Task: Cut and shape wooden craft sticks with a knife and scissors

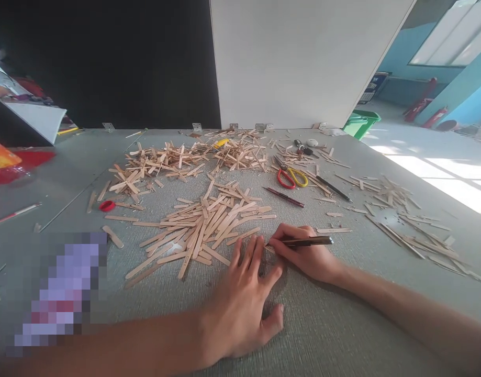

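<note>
My right hand is closed around a dark pen, whose tip points left toward the fingers of my other hand. Palm down on the table, my left hand lies with its fingers stretched and its thumb apart. A small bit of pale wood shows between the two hands, by the pen tip; the rest of it is hidden. Just beyond my left fingertips spreads a loose pile of flat wooden craft sticks.
Behind lie heaps of broken sticks, scissors with red and yellow handles, a dark red pen, a black pen and keys. More sticks lie right. A red ring sits left. Upright panels close the back.
</note>
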`<action>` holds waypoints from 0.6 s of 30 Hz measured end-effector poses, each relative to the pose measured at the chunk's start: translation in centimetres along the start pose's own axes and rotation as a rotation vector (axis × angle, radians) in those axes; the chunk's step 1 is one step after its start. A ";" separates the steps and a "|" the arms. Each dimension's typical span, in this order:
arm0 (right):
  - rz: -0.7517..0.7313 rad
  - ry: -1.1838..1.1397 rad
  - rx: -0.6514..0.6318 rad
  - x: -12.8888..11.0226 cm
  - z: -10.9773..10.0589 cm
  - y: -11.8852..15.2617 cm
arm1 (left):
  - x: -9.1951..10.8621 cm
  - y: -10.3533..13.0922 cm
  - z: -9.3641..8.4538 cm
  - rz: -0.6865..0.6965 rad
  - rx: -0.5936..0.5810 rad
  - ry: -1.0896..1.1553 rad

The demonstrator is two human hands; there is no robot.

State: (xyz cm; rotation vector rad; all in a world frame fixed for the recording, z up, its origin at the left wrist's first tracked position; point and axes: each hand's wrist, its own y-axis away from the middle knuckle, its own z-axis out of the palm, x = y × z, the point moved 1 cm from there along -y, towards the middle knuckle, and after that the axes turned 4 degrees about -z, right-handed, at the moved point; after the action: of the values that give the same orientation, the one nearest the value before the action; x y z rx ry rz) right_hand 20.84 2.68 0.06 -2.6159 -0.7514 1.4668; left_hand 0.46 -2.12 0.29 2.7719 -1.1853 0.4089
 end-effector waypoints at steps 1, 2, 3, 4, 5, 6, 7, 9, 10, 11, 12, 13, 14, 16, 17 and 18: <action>0.002 -0.004 -0.001 0.0 0.0 0.0 | 0.0 0.0 0.0 0.001 0.000 -0.003; 0.005 -0.009 -0.004 0.0 0.0 0.0 | 0.0 0.0 0.1 0.001 0.001 -0.004; 0.008 -0.014 -0.006 0.0 0.0 0.0 | 0.0 0.0 0.1 0.002 0.003 -0.004; 0.012 -0.019 -0.009 0.1 -0.1 0.0 | 0.0 0.0 0.2 0.004 0.008 -0.003; 0.015 -0.023 -0.011 0.1 -0.1 0.1 | 0.0 0.0 0.3 0.005 0.015 -0.002; 0.017 -0.026 -0.012 0.1 -0.1 0.1 | -0.1 0.0 0.3 0.007 0.021 -0.001; 0.017 -0.027 -0.012 0.2 -0.1 0.1 | -0.1 0.0 0.3 0.008 0.023 0.002; 0.010 -0.029 -0.008 0.1 0.0 0.1 | -0.1 -0.1 0.4 0.008 0.018 0.010; 0.006 -0.029 -0.006 0.1 0.0 0.1 | -0.1 -0.1 0.4 0.007 0.014 0.016; 0.003 -0.028 -0.003 0.1 0.0 0.1 | -0.1 -0.1 0.3 0.006 0.011 0.024; 0.002 -0.029 -0.002 0.0 0.0 0.1 | -0.1 -0.1 0.3 0.004 0.011 0.031; 0.001 -0.030 -0.003 0.0 0.0 0.1 | -0.1 -0.1 0.4 0.003 0.014 0.037; 0.000 -0.029 -0.004 0.0 0.0 0.1 | -0.1 0.0 0.4 0.003 0.019 0.042; -0.004 -0.028 -0.008 0.0 0.0 0.1 | -0.1 0.0 0.5 0.003 0.030 0.047; -0.006 -0.030 -0.012 0.0 0.0 0.1 | -0.1 0.1 0.5 0.003 0.035 0.049; -0.008 -0.029 -0.016 0.0 0.0 0.1 | -0.1 0.1 0.6 0.003 0.039 0.050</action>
State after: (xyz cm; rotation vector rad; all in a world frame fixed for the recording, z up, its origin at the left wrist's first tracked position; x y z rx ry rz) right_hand 20.88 2.61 0.06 -2.6055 -0.7780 1.5067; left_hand 0.48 -2.25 -0.28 2.7751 -1.1822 0.5037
